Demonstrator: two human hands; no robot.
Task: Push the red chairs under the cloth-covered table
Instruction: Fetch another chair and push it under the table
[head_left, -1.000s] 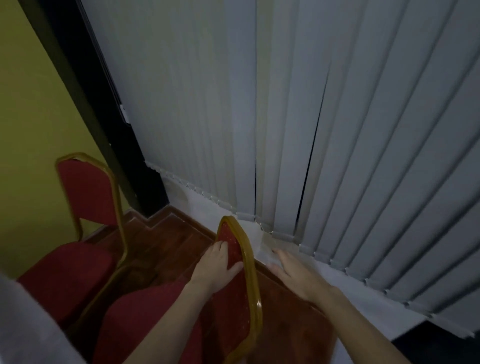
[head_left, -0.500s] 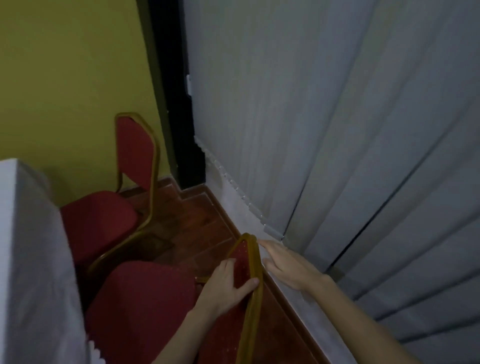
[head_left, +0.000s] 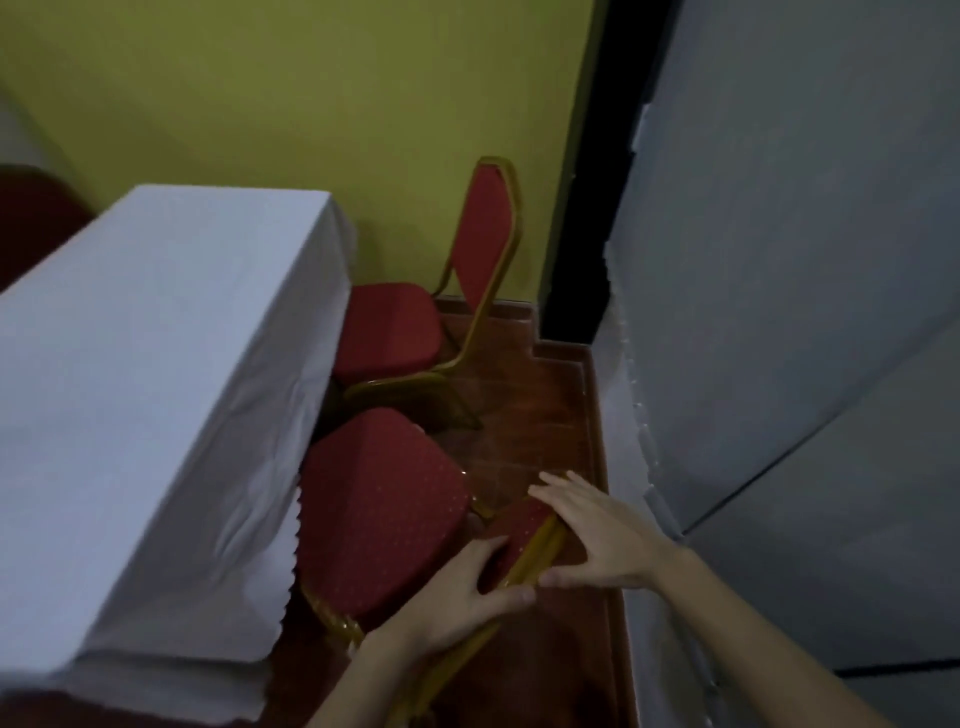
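Note:
The near red chair (head_left: 384, 499), gold-framed, stands with its seat against the hanging edge of the white cloth-covered table (head_left: 156, 374). My left hand (head_left: 462, 592) grips the top of its backrest from the seat side, thumb over the gold rail. My right hand (head_left: 597, 530) lies flat on the back of the same backrest, fingers spread. A second red chair (head_left: 395, 327) stands farther along the table near the yellow wall, its seat partly beside the cloth and its backrest upright.
Grey vertical blinds (head_left: 779, 312) run close along the right. A black frame (head_left: 576, 208) fills the corner by the yellow wall (head_left: 311, 93). A narrow strip of dark wooden floor (head_left: 530, 415) lies between the chairs and the blinds.
The view has swung left, bringing the white table into sight. My right hand has gone from the blinds' side onto the backrest. My left hand stays gripping the backrest.

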